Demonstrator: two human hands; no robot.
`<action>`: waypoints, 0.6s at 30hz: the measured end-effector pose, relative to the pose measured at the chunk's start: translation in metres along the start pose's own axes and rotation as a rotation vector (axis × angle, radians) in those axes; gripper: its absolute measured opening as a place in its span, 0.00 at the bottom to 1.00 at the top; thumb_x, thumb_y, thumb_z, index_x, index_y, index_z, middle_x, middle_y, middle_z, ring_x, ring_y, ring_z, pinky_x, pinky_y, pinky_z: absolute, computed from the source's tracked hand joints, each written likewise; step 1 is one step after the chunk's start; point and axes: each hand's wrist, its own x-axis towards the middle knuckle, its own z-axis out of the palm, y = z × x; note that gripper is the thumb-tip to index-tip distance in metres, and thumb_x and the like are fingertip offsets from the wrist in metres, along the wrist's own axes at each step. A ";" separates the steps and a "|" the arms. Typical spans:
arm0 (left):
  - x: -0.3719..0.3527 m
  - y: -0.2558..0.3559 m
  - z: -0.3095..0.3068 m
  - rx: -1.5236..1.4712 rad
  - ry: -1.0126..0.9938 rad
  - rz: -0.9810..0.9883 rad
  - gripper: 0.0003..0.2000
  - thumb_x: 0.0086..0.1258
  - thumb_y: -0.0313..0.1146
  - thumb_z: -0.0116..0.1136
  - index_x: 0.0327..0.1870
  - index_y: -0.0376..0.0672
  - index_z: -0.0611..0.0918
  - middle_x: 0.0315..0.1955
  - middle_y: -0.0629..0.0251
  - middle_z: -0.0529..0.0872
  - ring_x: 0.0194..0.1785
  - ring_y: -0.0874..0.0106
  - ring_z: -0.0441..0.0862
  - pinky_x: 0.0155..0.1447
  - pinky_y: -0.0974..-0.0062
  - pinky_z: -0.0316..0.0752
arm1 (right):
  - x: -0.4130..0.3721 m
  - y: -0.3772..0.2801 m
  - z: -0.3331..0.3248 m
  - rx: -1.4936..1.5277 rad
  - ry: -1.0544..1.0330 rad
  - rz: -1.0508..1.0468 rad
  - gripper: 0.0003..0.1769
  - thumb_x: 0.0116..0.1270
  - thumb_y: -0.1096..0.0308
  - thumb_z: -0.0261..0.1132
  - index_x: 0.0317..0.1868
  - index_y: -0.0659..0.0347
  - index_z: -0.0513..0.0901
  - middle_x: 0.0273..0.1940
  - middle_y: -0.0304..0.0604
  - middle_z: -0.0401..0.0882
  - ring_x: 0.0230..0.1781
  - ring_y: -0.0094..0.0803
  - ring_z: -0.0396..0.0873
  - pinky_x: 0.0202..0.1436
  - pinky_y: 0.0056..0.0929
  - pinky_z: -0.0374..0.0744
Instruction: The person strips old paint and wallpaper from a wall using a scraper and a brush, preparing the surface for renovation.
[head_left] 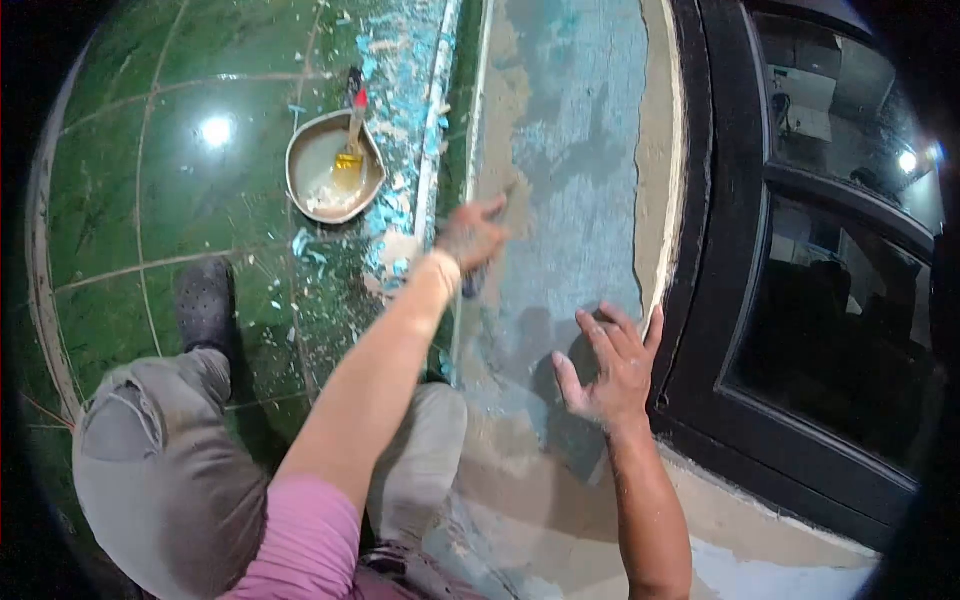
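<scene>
While right hand point(610, 370) presses wall point(570, 120), left hand point(470, 238) grips scraper point(505, 190), tip up-frame

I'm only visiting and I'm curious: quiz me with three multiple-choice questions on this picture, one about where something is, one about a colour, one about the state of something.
1. Where does the bowl with the brush stand?
A. on the green tiled floor
B. on a window ledge
C. in the person's lap

2. What colour is the person's sleeve?
A. yellow
B. pink
C. white

3. How is the right hand?
A. closed in a fist
B. gripping the brush
C. open, fingers spread on the wall

Answers:
1 A: the bowl sits on the green tiles among paint chips, with the brush resting in it.
2 B: the sleeve at the bottom edge is plainly pink.
3 C: the palm lies flat on the scraped wall, holding nothing.
</scene>
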 end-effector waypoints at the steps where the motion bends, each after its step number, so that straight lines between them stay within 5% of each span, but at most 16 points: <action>1: 0.003 0.002 -0.002 -0.105 0.004 -0.065 0.29 0.60 0.26 0.57 0.68 0.45 0.76 0.48 0.50 0.87 0.24 0.71 0.81 0.33 0.71 0.79 | 0.000 -0.001 0.001 -0.010 0.004 -0.006 0.30 0.46 0.56 0.75 0.51 0.59 0.84 0.36 0.43 0.81 0.55 0.39 0.79 0.77 0.61 0.46; 3: -0.016 -0.019 0.011 -0.007 -0.012 0.175 0.29 0.61 0.27 0.57 0.68 0.46 0.75 0.46 0.51 0.88 0.25 0.71 0.81 0.32 0.71 0.78 | 0.007 0.000 0.001 -0.002 0.015 -0.016 0.30 0.46 0.56 0.75 0.51 0.59 0.84 0.37 0.44 0.81 0.55 0.39 0.79 0.77 0.62 0.46; 6: -0.012 -0.009 0.014 0.047 0.020 0.136 0.29 0.62 0.30 0.58 0.69 0.46 0.74 0.35 0.55 0.90 0.27 0.70 0.83 0.35 0.71 0.79 | 0.008 0.001 0.001 0.001 -0.017 0.004 0.30 0.46 0.55 0.75 0.51 0.59 0.84 0.38 0.44 0.82 0.55 0.39 0.78 0.76 0.62 0.46; 11: -0.005 -0.009 0.006 0.110 0.039 0.110 0.31 0.60 0.29 0.59 0.70 0.44 0.73 0.43 0.50 0.89 0.32 0.68 0.85 0.43 0.72 0.79 | 0.012 0.004 0.001 0.001 0.008 -0.012 0.29 0.47 0.55 0.74 0.51 0.59 0.84 0.38 0.45 0.82 0.55 0.39 0.79 0.76 0.63 0.47; 15: -0.064 -0.106 0.049 0.099 0.031 0.253 0.33 0.58 0.27 0.59 0.70 0.43 0.72 0.57 0.49 0.83 0.42 0.68 0.85 0.50 0.74 0.78 | 0.007 0.002 -0.001 0.004 -0.018 0.008 0.29 0.48 0.56 0.74 0.51 0.58 0.84 0.38 0.44 0.82 0.55 0.39 0.79 0.76 0.62 0.47; 18: -0.085 -0.126 0.041 0.094 -0.058 0.135 0.33 0.59 0.24 0.57 0.71 0.42 0.71 0.60 0.52 0.81 0.37 0.74 0.83 0.47 0.77 0.79 | 0.008 -0.002 -0.002 -0.019 -0.016 0.011 0.29 0.48 0.56 0.74 0.51 0.58 0.84 0.38 0.44 0.82 0.55 0.38 0.79 0.76 0.61 0.47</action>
